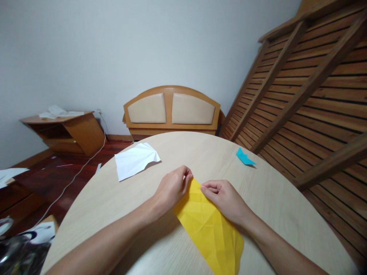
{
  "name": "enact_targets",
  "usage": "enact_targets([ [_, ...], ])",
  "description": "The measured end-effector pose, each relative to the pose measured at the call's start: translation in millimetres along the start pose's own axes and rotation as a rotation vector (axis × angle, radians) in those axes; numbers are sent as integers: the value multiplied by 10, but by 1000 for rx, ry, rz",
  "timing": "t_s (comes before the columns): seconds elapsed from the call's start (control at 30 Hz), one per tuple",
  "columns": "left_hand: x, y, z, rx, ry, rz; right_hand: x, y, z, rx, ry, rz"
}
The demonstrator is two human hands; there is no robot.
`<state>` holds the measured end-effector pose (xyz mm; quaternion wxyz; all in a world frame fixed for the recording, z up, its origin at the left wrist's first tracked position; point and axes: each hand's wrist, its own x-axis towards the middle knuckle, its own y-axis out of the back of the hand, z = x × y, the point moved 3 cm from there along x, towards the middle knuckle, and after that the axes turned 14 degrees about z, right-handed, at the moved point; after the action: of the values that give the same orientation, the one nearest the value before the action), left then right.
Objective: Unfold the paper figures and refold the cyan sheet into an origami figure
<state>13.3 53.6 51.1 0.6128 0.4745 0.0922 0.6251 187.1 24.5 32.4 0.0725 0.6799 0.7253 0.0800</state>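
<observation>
A sheet of yellow paper (pixel 206 225), crossed by many fold creases, is held up over the table and runs down toward me. My left hand (pixel 174 187) pinches its far left corner between thumb and fingers. On the right edge, a short way from that corner, my right hand (pixel 225 198) grips the sheet with thumb and curled fingers. The far edge between the two hands is narrow. The sheet's lowest part runs out of the bottom of the view.
On the round pale table (pixel 183 147) lie a creased white paper (pixel 134 160) at the left and a small blue folded-paper boat (pixel 245 157) at the right. Wooden slats (pixel 315 95) lean along the right side. A headboard (pixel 172 109) and a low cabinet (pixel 83 131) stand by the wall.
</observation>
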Motion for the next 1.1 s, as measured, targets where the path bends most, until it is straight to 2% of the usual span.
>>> enact_targets([
  [0.2, 51, 32, -86, 130, -48, 87, 35, 82, -19, 30, -69, -32],
  [0.4, 230, 192, -241, 82, 76, 140, 108, 213, 44, -17, -109, -24],
  [0.6, 319, 214, -469, 29, 146, 190, 171, 340, 126, -69, -88, -41],
  [0.8, 386, 260, -637, 52, 195, 249, 211, 493, 74, -57, -41, -106],
  [1.0, 365, 250, -559, -14, 184, 254, 260, 748, 162, -133, -46, -147],
  [1.1, 284, 171, -395, -100, 140, 173, 282, 765, 126, -107, 91, -3],
])
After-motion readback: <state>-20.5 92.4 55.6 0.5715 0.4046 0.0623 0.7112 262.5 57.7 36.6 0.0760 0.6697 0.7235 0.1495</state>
